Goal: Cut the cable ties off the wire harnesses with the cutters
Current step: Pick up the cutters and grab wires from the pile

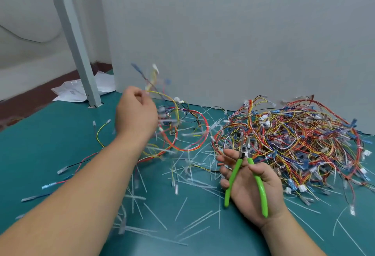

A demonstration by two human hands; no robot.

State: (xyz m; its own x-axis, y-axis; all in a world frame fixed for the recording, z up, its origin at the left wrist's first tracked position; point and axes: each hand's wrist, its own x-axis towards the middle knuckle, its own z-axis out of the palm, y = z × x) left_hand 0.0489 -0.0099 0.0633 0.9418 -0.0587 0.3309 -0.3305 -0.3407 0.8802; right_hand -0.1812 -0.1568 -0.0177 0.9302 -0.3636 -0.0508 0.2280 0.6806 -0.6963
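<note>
1. Pinching a wire harness (155, 85) between curled fingers and thumb, the left hand (136, 111) is raised over the teal table (50, 134) in the head view. The harness is blurred; its blue and white terminals stand above the fist, and its yellow and red wires trail down to the right.
2. The right hand (251, 184) lies palm up near the front of the table with the green-handled cutters (244, 151) across it. The thumb curls over the right handle and the fingers curl up around the left one, so the grip is closed loosely on the tool. The handles are spread, and the steel nose points away from the person.
3. The held harness is well to the left of the cutters' nose and apart from it.
4. A tangled pile of harnesses (294, 134) lies against the grey partition (223, 32), just beyond the cutters.
5. A looped red harness (194, 132) lies on the table between the left hand and the pile.
6. Cut cable ties (156, 215), thin white strips, are scattered around both forearms.
7. Loose single wires (100, 132) lie left of the left forearm. A grey post (77, 42) stands at the table's far left edge, with white sheets (75, 91) beyond it.
</note>
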